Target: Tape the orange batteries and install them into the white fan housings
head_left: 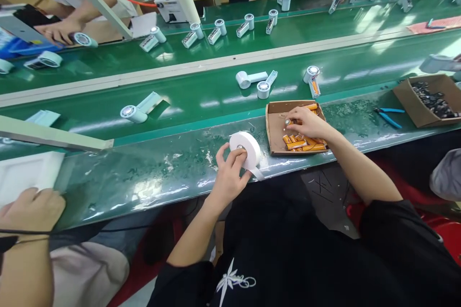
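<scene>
My left hand [230, 175] grips a roll of white tape [254, 146] that stands on edge at the front of the bench. A loose end of the tape hangs down near its lower side. Inside a shallow cardboard box [272, 127], my right hand [306, 122] has its fingers closed on a small cylindrical battery [288, 122], which they partly cover. Several orange batteries [296, 145] lie in the box under and beside that hand.
On the green belt [201, 91] lie several pale blue handheld fans [134, 113]. Blue-handled pliers [389, 116] and a box of small dark parts [414, 100] sit to the right. A co-worker's hand [36, 208] is at far left. Other people work across the line.
</scene>
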The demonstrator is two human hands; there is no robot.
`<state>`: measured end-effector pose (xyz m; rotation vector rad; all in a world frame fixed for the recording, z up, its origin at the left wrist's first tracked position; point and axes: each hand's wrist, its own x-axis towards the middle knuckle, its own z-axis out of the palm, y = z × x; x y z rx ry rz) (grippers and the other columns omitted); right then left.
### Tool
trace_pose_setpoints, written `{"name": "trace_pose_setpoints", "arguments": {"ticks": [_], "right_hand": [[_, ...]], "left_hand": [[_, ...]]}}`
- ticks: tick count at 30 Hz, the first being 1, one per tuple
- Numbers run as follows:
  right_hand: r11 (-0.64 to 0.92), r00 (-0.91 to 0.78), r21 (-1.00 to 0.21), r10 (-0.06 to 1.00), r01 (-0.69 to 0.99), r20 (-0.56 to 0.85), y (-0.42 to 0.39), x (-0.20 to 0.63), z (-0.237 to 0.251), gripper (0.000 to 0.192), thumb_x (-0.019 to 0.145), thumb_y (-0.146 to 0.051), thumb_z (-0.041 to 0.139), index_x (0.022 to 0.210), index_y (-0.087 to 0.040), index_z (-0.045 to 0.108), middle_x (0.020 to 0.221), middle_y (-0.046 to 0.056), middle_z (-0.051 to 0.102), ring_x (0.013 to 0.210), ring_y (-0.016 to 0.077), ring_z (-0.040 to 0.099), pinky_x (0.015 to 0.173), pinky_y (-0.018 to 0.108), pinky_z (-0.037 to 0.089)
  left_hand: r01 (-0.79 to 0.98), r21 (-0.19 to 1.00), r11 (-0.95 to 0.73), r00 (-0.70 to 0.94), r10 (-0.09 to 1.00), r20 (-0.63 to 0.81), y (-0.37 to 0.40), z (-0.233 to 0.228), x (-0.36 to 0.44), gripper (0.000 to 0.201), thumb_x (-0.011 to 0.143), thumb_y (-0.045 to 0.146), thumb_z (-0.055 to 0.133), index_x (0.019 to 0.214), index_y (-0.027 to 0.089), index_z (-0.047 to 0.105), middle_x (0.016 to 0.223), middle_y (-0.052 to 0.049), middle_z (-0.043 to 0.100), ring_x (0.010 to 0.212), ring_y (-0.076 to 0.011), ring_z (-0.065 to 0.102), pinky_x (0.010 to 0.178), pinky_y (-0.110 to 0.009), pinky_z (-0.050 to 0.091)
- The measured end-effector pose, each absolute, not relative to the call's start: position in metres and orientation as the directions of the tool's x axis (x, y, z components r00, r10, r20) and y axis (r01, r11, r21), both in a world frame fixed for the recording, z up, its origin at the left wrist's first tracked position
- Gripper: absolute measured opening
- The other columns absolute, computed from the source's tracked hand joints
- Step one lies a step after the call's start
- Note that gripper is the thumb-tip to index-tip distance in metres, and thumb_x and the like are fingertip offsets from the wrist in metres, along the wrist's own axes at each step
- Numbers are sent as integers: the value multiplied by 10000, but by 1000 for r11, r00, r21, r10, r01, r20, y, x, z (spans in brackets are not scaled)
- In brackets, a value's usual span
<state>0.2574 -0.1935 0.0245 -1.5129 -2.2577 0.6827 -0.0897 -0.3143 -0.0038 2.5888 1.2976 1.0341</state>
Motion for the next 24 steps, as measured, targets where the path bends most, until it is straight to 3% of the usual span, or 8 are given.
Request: {"name": "trace_pose_setpoints", "arguments": {"ticks": [2,4,7,12,15,18,21,24], "right_hand": [[200,-268,-874,960,442,84,-202,258,29,417,953,-512,777,1216,-188,794,1230,135,788,1144,292,736,1090,520,586],[73,-217,-994,975,86,53,-217,253,41,558,922,-601,823,1313,-214,735,1170,99,817,1059,254,783,999,463,646],[-127,-309,-971,949,-204,-60,-242,237,62,674,907,-574,868,1455,-264,629,1132,58,834,931,224,820,876,409,689],[-321,-378,-890,906,-324,-189,-270,212,78,481,965,-464,767,1380,-255,643,1203,73,835,926,229,833,901,425,700],[-286,-411,-929,895,-235,-172,-280,207,75,566,930,-473,772,1426,-228,649,1306,116,811,1014,256,824,921,439,692],[-16,-403,-997,914,69,-42,-291,208,75,568,941,-421,806,1461,-236,675,1405,119,779,1114,259,803,972,417,670],[255,-411,-880,908,402,76,-297,212,83,456,1019,-371,722,1461,-259,726,1420,86,782,1245,279,770,1113,438,613],[363,-453,-745,887,560,92,-296,216,93,470,1025,-364,713,1484,-263,734,1407,73,792,1302,307,752,1159,448,589]], "left_hand": [[673,321,-666,443,711,547,-316,-4,-90,382,934,138,694,1295,221,605,1227,-137,697,1369,-393,561,1192,-697,482],[668,295,-684,466,693,550,-317,-2,-90,400,934,117,686,1315,223,624,1229,-130,710,1370,-389,566,1194,-704,479],[672,245,-699,496,670,552,-319,4,-88,424,926,79,687,1326,213,645,1226,-130,725,1377,-394,566,1211,-715,465],[660,198,-725,554,648,523,-320,10,-86,455,927,53,686,1351,216,652,1233,-123,750,1334,-374,618,1247,-731,443],[666,174,-725,565,643,516,-322,11,-86,463,932,28,677,1355,215,666,1239,-122,762,1402,-382,600,1221,-682,514],[658,113,-744,612,616,496,-325,14,-89,491,934,4,679,1378,214,679,1263,-113,772,1548,-417,491,1185,-611,589],[575,54,-817,736,545,402,-327,20,-94,559,945,-7,660,1443,245,672,1322,-84,768,1542,-371,541,1263,-606,551],[463,33,-886,834,448,322,-325,27,-98,564,959,-13,646,1467,231,667,1372,-71,745,1502,-312,607,1322,-544,516]]}}
